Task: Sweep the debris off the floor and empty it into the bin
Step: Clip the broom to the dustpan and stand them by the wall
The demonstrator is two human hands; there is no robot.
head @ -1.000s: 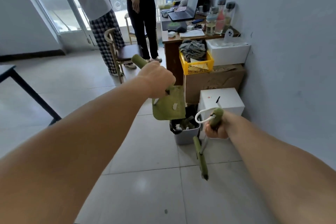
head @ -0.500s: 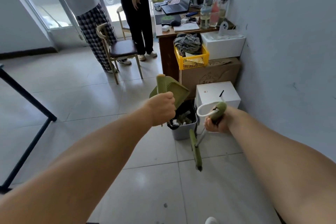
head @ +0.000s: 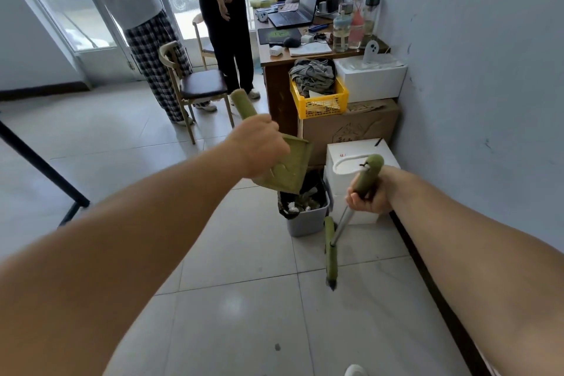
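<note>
My left hand (head: pixel 259 146) grips the handle of a green dustpan (head: pixel 288 168), whose pan is tipped down right over the grey bin (head: pixel 306 220). The bin has a black liner and holds scraps of paper and rubbish. My right hand (head: pixel 366 195) grips the green handle of a small broom (head: pixel 331 250). Its metal shaft slants down to a green head that hangs just right of the bin, above the floor tiles.
White boxes (head: pixel 354 159) and a cardboard box (head: pixel 351 128) stand against the wall behind the bin. A yellow basket (head: pixel 320 101) of cloth and a cluttered desk (head: pixel 305 49) lie beyond. A chair (head: pixel 198 88) and two standing people (head: pixel 219 18) are farther left. A dark speck (head: pixel 277 347) lies on the near tiles.
My left hand swung the dustpan back, then forward again, and the pan now tips over the bin. The broom stays in my right hand, nearly still.
</note>
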